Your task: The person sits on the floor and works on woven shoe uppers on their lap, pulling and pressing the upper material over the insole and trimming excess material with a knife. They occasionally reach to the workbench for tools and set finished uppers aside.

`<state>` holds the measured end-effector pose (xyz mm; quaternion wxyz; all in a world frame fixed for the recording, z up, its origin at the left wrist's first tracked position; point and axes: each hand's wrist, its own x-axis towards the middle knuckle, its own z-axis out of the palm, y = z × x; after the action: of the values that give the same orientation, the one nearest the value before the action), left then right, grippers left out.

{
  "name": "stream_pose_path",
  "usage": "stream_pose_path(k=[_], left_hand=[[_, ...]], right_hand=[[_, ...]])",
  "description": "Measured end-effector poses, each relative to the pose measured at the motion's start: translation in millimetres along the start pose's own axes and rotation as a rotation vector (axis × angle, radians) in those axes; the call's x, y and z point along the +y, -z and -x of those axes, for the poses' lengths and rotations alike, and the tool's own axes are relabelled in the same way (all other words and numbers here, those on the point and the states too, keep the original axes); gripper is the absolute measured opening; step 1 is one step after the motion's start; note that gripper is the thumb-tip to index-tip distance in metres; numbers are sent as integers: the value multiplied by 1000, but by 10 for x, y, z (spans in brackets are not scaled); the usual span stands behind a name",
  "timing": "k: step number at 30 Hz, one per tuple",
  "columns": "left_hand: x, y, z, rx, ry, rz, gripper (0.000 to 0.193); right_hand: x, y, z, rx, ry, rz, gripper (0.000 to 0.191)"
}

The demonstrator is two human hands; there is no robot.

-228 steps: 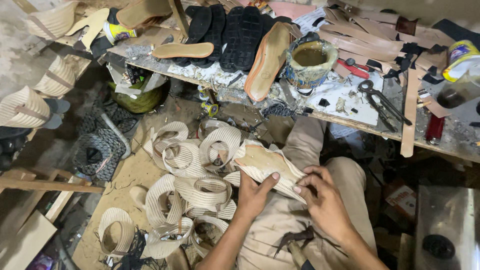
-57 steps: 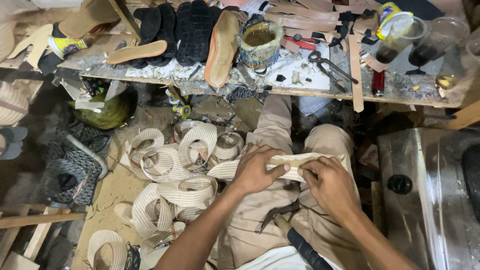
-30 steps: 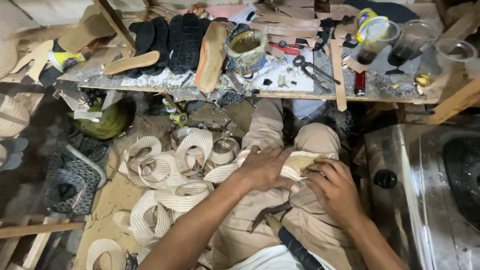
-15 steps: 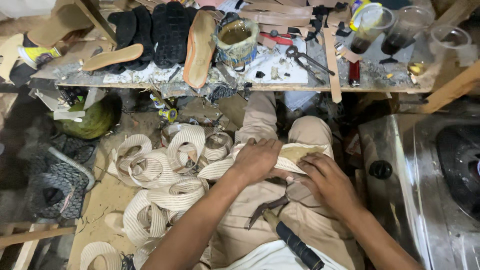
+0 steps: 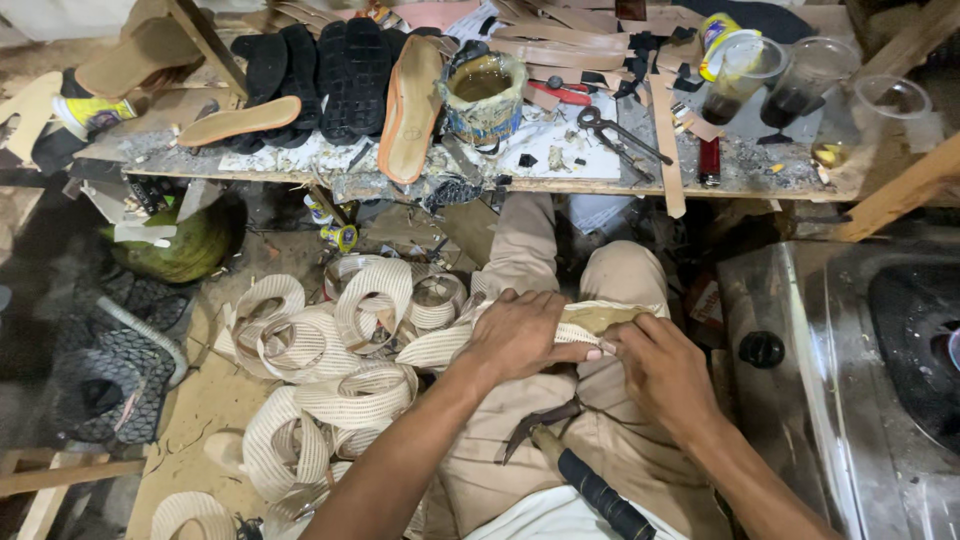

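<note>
Now both hands work a cream ribbed strap flat across the lap.

Judging by the pose, the step is pressing or folding the strap over a tan piece at its middle; the next move would call for steady pressure along the edge without letting the fold slip. Left hand lies palm down on the strap, fingers curled over its far edge and closed on it. Right hand pinches the strap's near end between thumb and fingertips, shut on it. Pliers rest on the thigh just below the hands. More looped straps lie heaped on the floor to the left. Beyond the knees, the workbench carries a glue pot mid-edge and black soles toward its far left corner.
</note>
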<state>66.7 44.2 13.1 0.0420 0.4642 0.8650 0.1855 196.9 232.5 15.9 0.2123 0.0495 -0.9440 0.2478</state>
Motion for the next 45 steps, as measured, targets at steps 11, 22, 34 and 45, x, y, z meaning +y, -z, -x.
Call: stream_pose_path(k=[11, 22, 34, 45], left_hand=[[-227, -94, -5, 133, -76, -28, 77], [-391, -199, -224, 56, -6, -164, 86], [406, 198, 241, -64, 66, 159, 78], [603, 362, 544, 524, 507, 1485, 71]], right_hand=[[21, -15, -404, -156, 55, 289, 26], [708, -346, -776, -471, -244, -103, 65], [156, 12, 15, 127, -108, -8, 36], [-918, 117, 427, 1, -340, -994, 77]])
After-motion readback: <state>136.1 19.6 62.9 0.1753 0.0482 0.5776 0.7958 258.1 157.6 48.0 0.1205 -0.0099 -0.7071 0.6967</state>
